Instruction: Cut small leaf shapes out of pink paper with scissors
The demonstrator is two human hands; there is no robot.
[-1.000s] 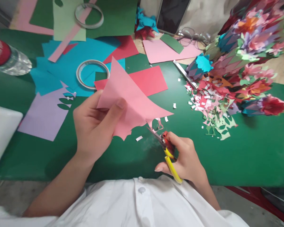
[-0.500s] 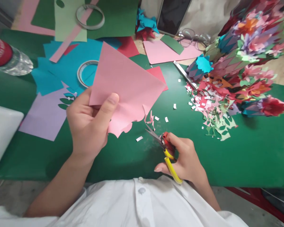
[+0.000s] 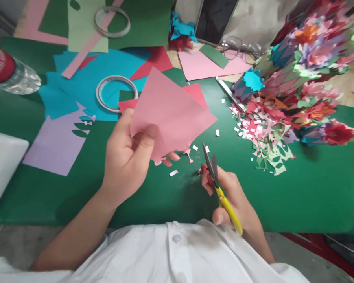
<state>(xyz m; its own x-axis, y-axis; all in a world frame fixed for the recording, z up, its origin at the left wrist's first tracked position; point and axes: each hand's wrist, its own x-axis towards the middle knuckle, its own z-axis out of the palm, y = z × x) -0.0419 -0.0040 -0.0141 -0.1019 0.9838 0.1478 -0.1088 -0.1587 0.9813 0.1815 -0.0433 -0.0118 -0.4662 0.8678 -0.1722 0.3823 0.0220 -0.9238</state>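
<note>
Pinched between thumb and fingers of my left hand (image 3: 126, 157) is a sheet of pink paper (image 3: 172, 110), raised above the table with one corner pointing away. Its lower edge is cut in curves, and some of my left fingertips show below it. My right hand (image 3: 236, 196) holds scissors with yellow handles (image 3: 228, 210); their blades are slightly apart, point away from me and do not touch the paper. A crumpled red piece (image 3: 207, 179) is by the right fingers, beside the blades; I cannot tell what it is.
Paper flowers (image 3: 315, 59) and a heap of paper scraps (image 3: 268, 137) cover the right side. Colored sheets (image 3: 56, 102), two tape rolls (image 3: 102, 92) and a bottle (image 3: 23, 76) lie left. Tweezers (image 3: 228, 92), glasses (image 3: 244, 51) and a phone (image 3: 215, 19) are farther back.
My left hand has moved right with the pink paper, whose cut edge has turned partly out of sight. The scissors have swung toward upright and shifted right, and their blades are closer together.
</note>
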